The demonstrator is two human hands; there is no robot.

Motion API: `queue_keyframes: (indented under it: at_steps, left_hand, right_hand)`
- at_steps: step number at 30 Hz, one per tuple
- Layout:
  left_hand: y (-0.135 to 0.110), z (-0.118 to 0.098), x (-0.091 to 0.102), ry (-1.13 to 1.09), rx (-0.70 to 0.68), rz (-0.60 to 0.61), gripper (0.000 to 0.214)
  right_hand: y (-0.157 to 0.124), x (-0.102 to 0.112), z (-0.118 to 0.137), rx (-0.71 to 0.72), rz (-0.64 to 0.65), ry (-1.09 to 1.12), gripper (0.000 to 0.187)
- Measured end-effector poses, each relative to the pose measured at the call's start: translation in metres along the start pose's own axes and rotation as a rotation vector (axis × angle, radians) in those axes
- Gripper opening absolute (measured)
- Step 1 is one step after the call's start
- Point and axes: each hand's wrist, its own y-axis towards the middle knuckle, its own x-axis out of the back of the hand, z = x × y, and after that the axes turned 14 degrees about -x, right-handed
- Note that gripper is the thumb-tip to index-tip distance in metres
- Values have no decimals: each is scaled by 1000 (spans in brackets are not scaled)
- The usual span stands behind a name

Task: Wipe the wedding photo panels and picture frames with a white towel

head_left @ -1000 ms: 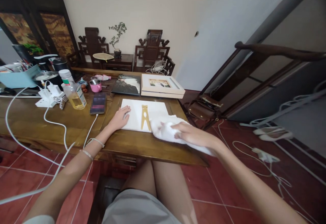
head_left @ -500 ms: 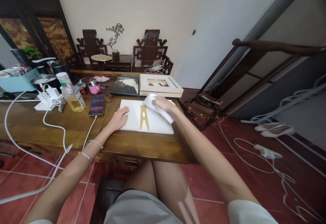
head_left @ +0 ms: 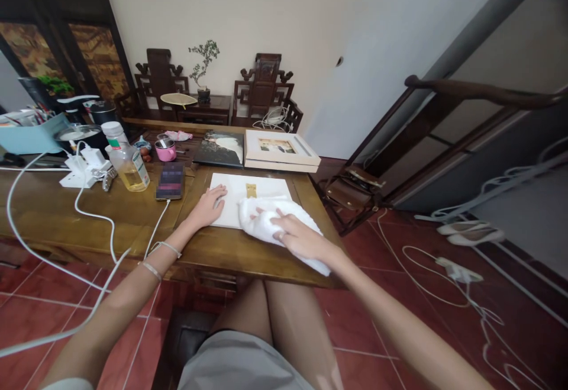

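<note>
A flat white board lies on the wooden table, with a gold bracket fixed to its face. Only the bracket's top end shows; a white towel covers the rest. My right hand grips the towel, pressing it over the board's lower right part and near edge. Spread on the board's left edge, my left hand rests with fingers stretched out and holds nothing.
Behind the board lie a dark picture and a pale framed picture. To the left stand a phone on a cable, a pink cup, a bottle of yellow liquid and a power strip. A chair stands right.
My right hand has drawn the towel from the board's upper right down toward its near edge, covering most of the gold bracket. My left hand has stayed in place.
</note>
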Motion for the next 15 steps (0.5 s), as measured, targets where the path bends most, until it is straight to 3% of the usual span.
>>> queue_keyframes:
  at_steps: [5,9,12,15]
  left_hand:
    - [-1,3,0,-16,1,-7,37]
    - [-1,3,2,-18,0,-3,37]
    - [-1,2,2,-10,-1,0,37]
    - [-1,2,1,-9,-4,-9,36]
  right_hand:
    - [62,15,-9,-117,-108,-4,19]
    - [101,15,3,-144,-146,-23,25]
    - [98,5,18,-130,-142,-60,25]
    - [65,-8,30,-44,-97,-93,24]
